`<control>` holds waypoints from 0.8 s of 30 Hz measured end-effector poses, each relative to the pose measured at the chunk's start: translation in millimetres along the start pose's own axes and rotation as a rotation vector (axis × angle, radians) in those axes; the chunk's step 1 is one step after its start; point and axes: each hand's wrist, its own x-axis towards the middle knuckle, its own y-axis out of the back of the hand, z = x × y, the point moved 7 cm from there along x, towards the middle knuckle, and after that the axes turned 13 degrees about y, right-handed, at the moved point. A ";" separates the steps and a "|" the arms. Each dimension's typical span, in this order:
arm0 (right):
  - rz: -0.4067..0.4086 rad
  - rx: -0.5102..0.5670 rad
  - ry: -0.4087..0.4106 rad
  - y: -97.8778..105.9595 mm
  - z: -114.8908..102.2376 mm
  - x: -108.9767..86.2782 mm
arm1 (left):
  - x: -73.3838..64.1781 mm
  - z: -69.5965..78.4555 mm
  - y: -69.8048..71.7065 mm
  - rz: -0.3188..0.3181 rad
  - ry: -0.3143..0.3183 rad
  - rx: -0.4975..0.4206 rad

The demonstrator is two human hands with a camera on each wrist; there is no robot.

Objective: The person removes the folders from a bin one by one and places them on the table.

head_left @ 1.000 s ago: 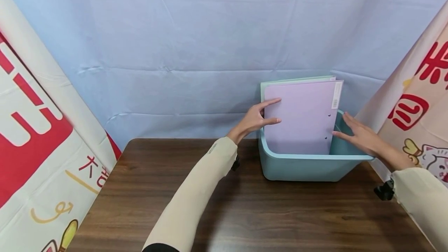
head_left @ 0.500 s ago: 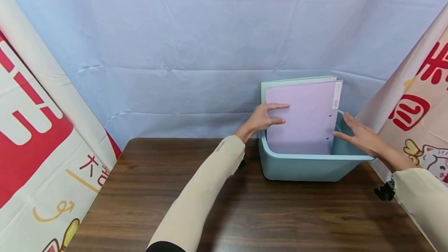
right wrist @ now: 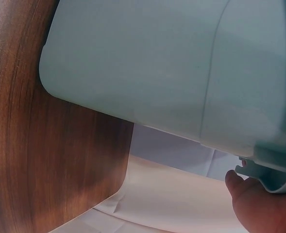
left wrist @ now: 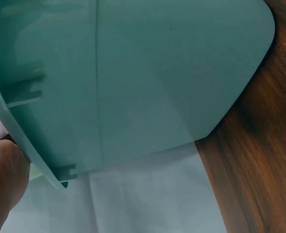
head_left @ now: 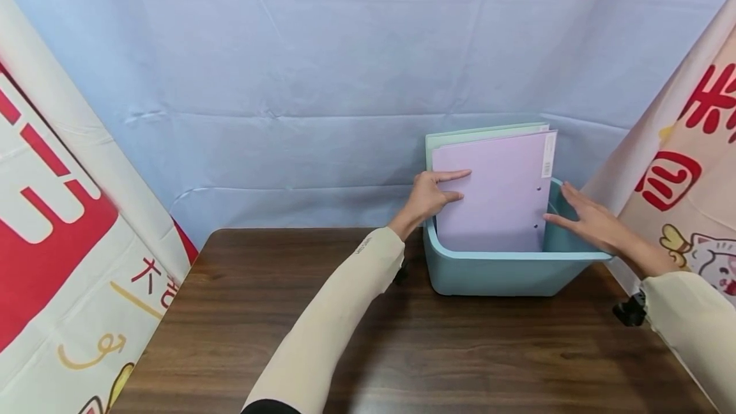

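Observation:
In the head view a purple file folder (head_left: 494, 193) with a barcode label and two small rivets stands nearly upright in a blue-green plastic bin (head_left: 494, 276). A mint green folder (head_left: 483, 135) shows behind its top and left edges. My left hand (head_left: 427, 200) is at the purple folder's left edge, thumb and index finger straight across its front. Its other fingers are hidden. My right hand (head_left: 595, 225) lies over the bin's right end, fingers extended, thumb tip right at the folder's right edge. The right wrist view shows part of this hand (right wrist: 266, 206) by the bin's rim.
The bin stands on a dark wood-grain table (head_left: 276, 312), close to the back edge. A pale blue cloth (head_left: 287, 82) hangs behind. Printed cloths hang at the left (head_left: 75, 229) and the right (head_left: 684, 209), the right one close beside the bin.
My left hand has shifted slightly right along the purple folder, its index finger lower and nearer the thumb. The right hand has stayed in place by the bin.

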 end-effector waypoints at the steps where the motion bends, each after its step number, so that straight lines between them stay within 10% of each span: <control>1: 0.001 0.001 -0.001 0.2 0.0 0.0 | -0.3 0.0 0.2 0.002 -0.001 -0.004; 24: 0.001 -0.003 -0.013 0.4 -1.4 -0.3 | -20.6 9.2 30.2 0.121 -0.105 -0.213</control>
